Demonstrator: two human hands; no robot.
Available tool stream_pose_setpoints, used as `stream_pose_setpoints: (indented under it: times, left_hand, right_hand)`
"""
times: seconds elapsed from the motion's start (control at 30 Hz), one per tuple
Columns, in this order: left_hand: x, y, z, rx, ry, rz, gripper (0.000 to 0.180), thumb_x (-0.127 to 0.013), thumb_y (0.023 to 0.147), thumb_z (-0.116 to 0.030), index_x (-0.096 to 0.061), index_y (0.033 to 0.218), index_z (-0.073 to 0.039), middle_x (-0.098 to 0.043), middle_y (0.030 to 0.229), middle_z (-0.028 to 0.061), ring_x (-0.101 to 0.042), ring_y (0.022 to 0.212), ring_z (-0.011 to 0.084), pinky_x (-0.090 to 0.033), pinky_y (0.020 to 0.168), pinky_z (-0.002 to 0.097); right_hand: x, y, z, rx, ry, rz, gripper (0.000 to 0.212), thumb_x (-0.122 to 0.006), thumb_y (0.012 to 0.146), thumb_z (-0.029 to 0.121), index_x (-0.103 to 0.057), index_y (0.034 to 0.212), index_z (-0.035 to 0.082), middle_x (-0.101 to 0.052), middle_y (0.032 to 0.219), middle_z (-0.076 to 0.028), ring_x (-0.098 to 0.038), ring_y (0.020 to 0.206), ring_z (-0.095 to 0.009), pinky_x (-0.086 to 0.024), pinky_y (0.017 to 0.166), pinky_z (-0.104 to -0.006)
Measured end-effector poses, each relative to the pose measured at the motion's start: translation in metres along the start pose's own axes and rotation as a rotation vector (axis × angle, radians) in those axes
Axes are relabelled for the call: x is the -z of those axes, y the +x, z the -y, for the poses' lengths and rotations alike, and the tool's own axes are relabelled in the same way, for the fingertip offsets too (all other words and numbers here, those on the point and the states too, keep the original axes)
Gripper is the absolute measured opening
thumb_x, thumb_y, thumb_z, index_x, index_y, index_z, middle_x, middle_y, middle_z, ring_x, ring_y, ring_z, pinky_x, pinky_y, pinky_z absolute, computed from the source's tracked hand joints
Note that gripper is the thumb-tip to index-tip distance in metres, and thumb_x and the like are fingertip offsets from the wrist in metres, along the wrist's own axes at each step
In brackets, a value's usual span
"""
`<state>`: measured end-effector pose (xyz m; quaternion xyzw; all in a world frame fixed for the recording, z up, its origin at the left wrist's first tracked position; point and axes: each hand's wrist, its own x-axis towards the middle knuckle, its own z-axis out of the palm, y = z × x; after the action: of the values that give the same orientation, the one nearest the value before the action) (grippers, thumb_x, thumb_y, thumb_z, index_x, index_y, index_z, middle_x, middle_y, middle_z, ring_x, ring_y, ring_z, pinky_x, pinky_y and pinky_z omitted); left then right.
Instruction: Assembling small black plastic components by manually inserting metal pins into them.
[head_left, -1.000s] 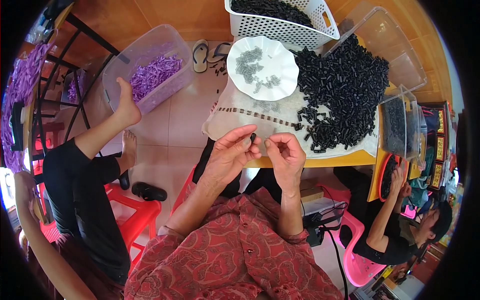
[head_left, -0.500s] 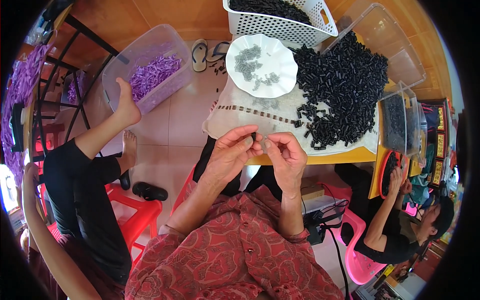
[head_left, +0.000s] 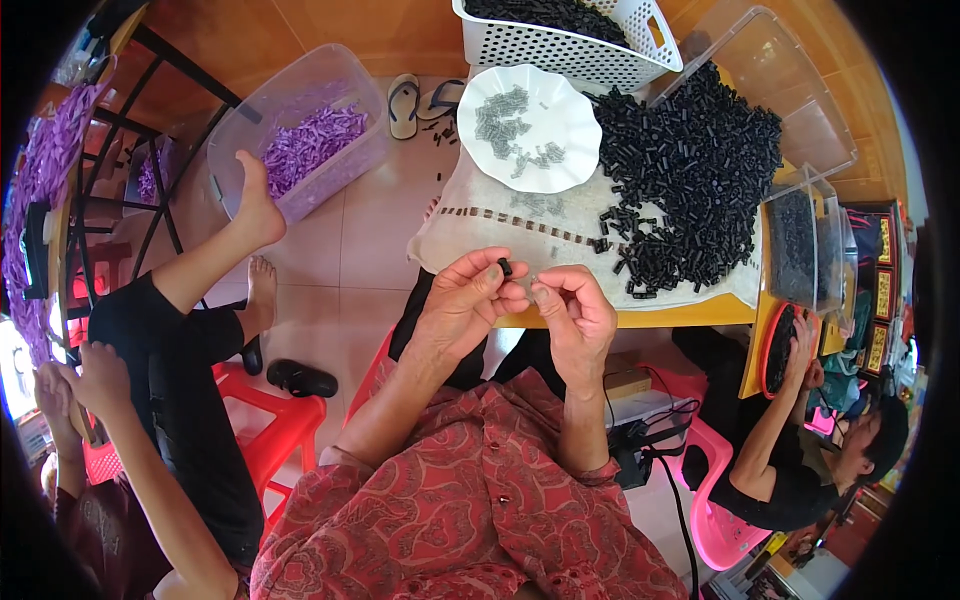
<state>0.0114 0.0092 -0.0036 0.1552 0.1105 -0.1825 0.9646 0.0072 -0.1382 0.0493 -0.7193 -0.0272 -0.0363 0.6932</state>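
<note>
My left hand (head_left: 462,308) pinches a small black tubular piece (head_left: 505,268) between thumb and forefinger, just past the table's front edge. Close beside it, my right hand (head_left: 580,318) has thumb and forefinger together at a tiny clear piece (head_left: 528,286), partly hidden by the fingers. Beyond both hands, a white scalloped plate (head_left: 560,160) holds many small clear pieces (head_left: 500,118). A large heap of black tubular pieces (head_left: 690,170) covers the right side of the cloth (head_left: 470,240).
A white perforated basket (head_left: 560,50) of black pieces stands behind the plate. Clear bins (head_left: 805,240) line the right side, where a co-worker reaches into a red tray (head_left: 768,350). On the left, another person sits by a bin (head_left: 335,185) of purple strips.
The black piece shows more clearly above my left fingertips, while my hands stay close together. At the left, the other person's two hands have come together.
</note>
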Motion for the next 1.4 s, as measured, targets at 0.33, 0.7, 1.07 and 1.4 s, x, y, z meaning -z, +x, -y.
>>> stream_pose_setpoints:
  times: [0.33,0.7,1.07,1.4]
  left_hand:
    - [-0.004,0.0,0.001,-0.061,0.105,-0.018,0.021,-0.057,0.09,-0.003,-0.06,0.111,0.001,-0.064,0.104,0.0186,-0.063,0.074,0.0163,-0.055,0.07,0.0299]
    - [0.002,0.0,0.004,-0.1,0.208,-0.008,0.02,-0.058,0.089,-0.002,-0.061,0.109,0.001,-0.065,0.102,0.0154,-0.063,0.082,0.0177,-0.054,0.075,0.0315]
    - [0.002,0.001,0.007,-0.025,0.125,-0.007,0.018,-0.059,0.089,-0.003,-0.063,0.107,-0.001,-0.066,0.098,0.0108,-0.062,0.08,0.0158,-0.054,0.075,0.031]
    - [0.001,0.002,0.003,0.051,0.026,-0.058,0.016,-0.059,0.09,-0.008,-0.063,0.104,-0.002,-0.065,0.093,0.0089,-0.061,0.075,0.0134,-0.054,0.069,0.0291]
  right_hand:
    - [-0.005,0.003,0.002,0.08,-0.176,0.031,0.008,-0.065,0.082,-0.003,-0.062,0.09,-0.001,-0.059,0.088,-0.009,-0.06,0.074,-0.012,-0.048,0.063,-0.0213]
    - [-0.006,0.004,0.006,0.062,-0.167,0.058,0.007,-0.064,0.082,-0.005,-0.062,0.089,-0.004,-0.059,0.087,-0.009,-0.065,0.074,-0.014,-0.052,0.064,-0.0229]
    - [-0.003,0.003,-0.004,-0.155,0.023,0.061,0.007,-0.065,0.084,-0.002,-0.059,0.087,-0.003,-0.063,0.085,-0.008,-0.065,0.075,-0.012,-0.052,0.064,-0.0221]
    - [-0.002,0.003,-0.003,-0.204,0.137,0.068,0.007,-0.06,0.088,-0.001,-0.058,0.094,-0.003,-0.065,0.086,-0.008,-0.063,0.08,-0.011,-0.051,0.074,-0.0229]
